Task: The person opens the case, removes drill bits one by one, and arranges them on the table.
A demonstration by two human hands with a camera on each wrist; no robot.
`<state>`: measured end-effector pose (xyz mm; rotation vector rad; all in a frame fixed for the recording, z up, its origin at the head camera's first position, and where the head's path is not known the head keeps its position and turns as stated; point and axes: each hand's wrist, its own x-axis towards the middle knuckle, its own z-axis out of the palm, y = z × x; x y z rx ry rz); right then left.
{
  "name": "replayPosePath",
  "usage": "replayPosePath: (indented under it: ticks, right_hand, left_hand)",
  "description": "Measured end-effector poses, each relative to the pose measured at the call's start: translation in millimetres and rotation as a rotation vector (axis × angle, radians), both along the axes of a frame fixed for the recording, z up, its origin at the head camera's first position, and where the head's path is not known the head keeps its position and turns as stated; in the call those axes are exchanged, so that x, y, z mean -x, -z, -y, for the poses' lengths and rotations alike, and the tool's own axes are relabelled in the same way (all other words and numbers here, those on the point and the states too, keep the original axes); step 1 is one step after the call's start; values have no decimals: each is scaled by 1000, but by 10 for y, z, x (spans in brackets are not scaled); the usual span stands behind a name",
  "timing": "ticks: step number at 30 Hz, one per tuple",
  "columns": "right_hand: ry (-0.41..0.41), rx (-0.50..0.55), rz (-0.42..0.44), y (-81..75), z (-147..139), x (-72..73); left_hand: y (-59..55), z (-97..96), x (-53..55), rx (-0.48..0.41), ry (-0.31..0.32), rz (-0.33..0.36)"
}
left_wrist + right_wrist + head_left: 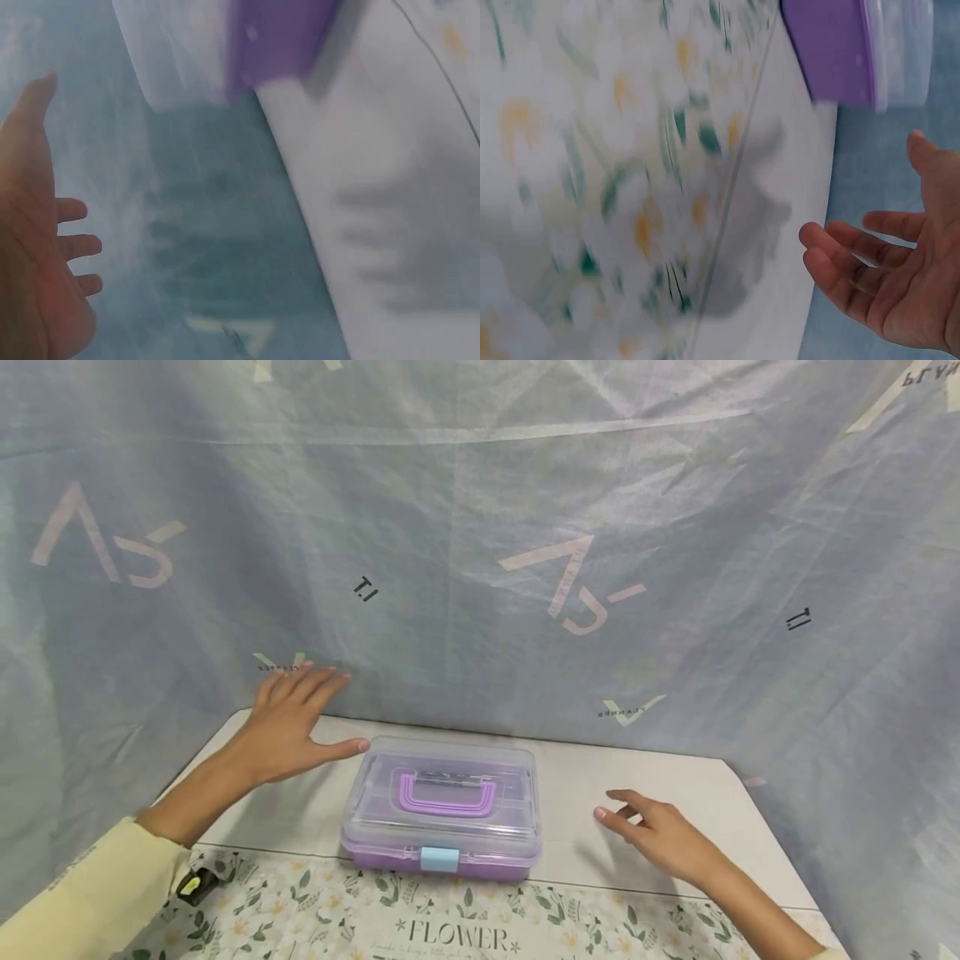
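Note:
A purple storage box (442, 860) with a clear lid (450, 831), a purple folding handle (447, 802) and a light blue latch (439, 859) stands on the table, its lid down. Beside its left end my left hand (288, 731) hovers with fingers spread, the thumb near the lid's far left corner; whether they touch cannot be told. To the right of the box, and apart from it, my right hand (652, 831) hangs above the table with fingers loosely bent, holding nothing. Both wrist views show the box's purple side (277, 45) beyond the palms.
A small black object with a yellow face (197, 886) lies by the left sleeve. A floral mat (300, 910) lettered FLOWER covers the front of the white table (570, 777). Printed grey-blue cloth (450, 568) hangs behind and at both sides.

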<state>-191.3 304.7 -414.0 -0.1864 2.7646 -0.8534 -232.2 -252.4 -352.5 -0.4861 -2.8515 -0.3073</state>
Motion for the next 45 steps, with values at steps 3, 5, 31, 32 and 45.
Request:
replayPosePath:
  ticks: [3,5,31,32,45]
  right_hand:
    - [-25,89,33,54,123,-106]
    - [-43,146,49,90,192,-168]
    - [-32,799,560,478,1109,-822]
    - [-18,816,576,498,1163,-833]
    - [25,1120,661,663,1846,-934]
  left_hand:
    - [-32,-180,-74,5,62,-15]
    - [-36,-285,-110,9,94,-16]
    - [167,-891,-361,-34,336,159]
    - [174,-903,-357,-36,339,171]
    - [179,-1001,-317,119,361,258]
